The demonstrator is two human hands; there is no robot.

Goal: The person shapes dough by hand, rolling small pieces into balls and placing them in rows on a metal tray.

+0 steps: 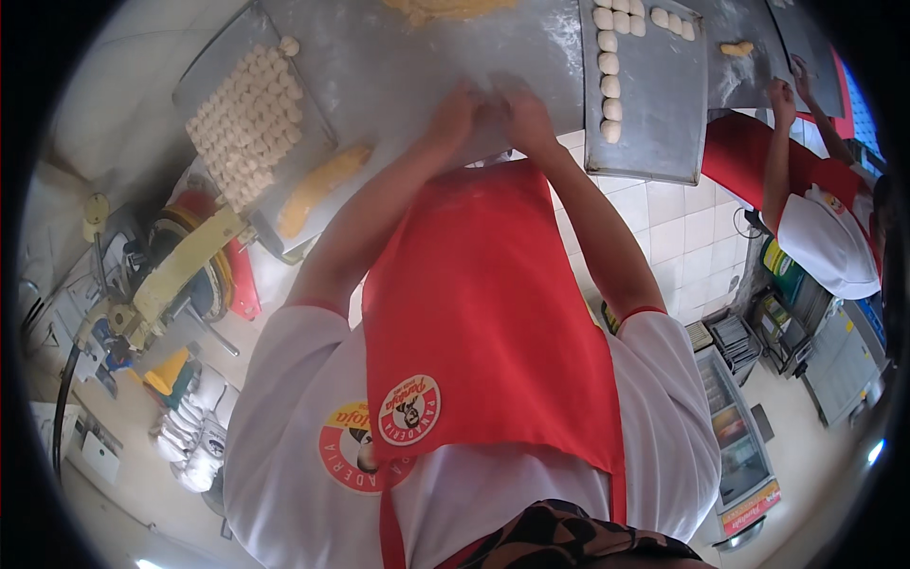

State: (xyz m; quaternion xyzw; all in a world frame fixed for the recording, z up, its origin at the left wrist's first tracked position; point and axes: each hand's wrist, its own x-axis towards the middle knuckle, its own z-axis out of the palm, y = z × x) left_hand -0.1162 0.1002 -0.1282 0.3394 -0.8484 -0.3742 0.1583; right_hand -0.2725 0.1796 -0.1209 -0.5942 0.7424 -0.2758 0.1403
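My left hand (456, 113) and my right hand (524, 116) are close together over the near edge of a grey metal worktable (398, 76). Motion smears the fingers of both, so whether anything lies between them cannot be made out. To the left, a metal tray holds many small pale dough pieces (248, 123) packed in rows. Beside them, nearest my left forearm, rests a long yellowish strip of dough (322, 190). On the right, round dough balls (609, 87) line one side of another metal tray (654, 123). A yellowish mass (445, 8) shows at the far edge of view.
At right, a co-worker in a red apron has both hands (783, 100) at the table, near a small yellowish dough piece (737, 47). A machine with a round wheel (194, 256) stands at left. Behind me on the right is a glass-fronted display case (735, 427).
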